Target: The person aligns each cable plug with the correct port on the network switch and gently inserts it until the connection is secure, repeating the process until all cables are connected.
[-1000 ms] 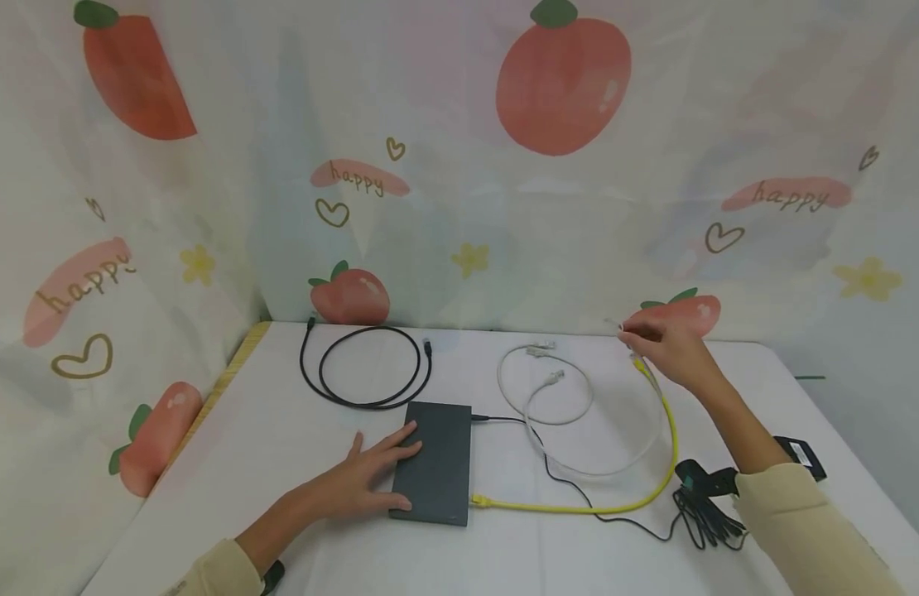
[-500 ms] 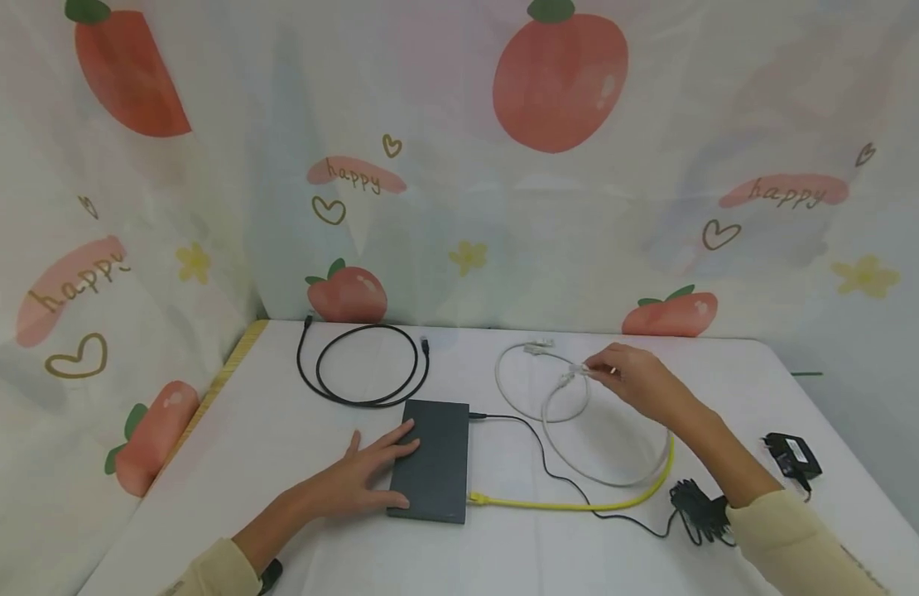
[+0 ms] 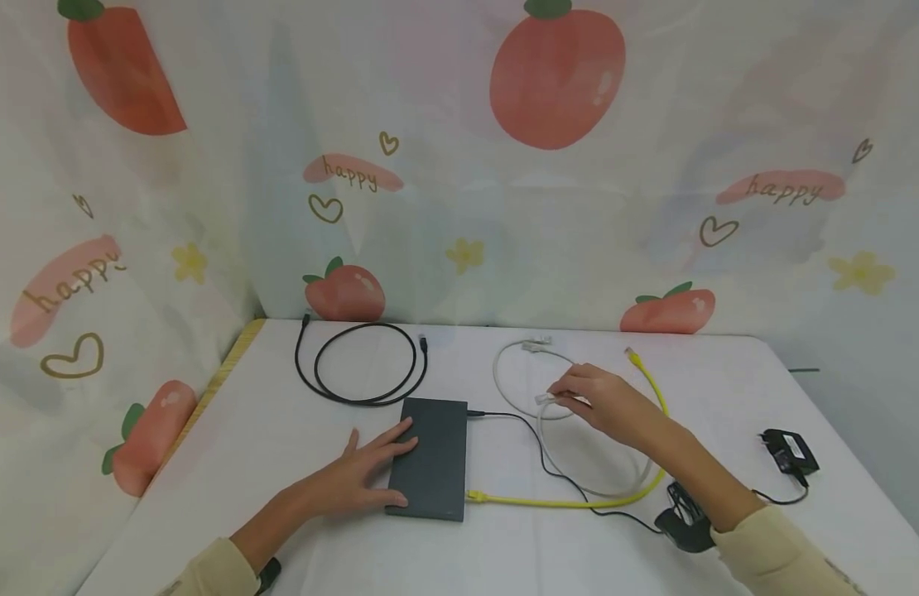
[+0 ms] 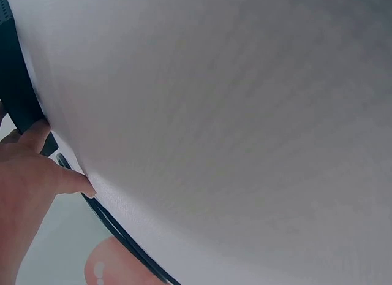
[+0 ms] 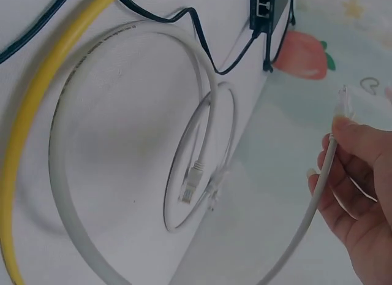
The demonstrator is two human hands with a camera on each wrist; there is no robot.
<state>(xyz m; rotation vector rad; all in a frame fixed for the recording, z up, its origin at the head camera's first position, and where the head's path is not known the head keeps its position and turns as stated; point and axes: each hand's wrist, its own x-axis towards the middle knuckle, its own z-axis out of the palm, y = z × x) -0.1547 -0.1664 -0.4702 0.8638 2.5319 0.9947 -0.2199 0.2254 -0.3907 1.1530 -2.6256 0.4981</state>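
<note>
White cable [image 5: 57, 150] in the right fingers [image 3: 576, 383] loops well inside the table's edges [image 3: 467, 331].

Screened tabletop corner, exact rm type unclear. White tbl [image 3: 206, 463] w/ fruit-&-"happy" print backdrop [image 3: 430, 91] behind & along L side. Dk ported box [image 3: 439, 463] & yellow cable [image 3: 534, 502] on it, netwk-bench look

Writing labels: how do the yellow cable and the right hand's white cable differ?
Ends: the yellow cable meets the dark gray box at one end; the white cable has one end pinched in the right hand. Jacket: yellow cable vivid, white cable pale. Shared: both curve.
</note>
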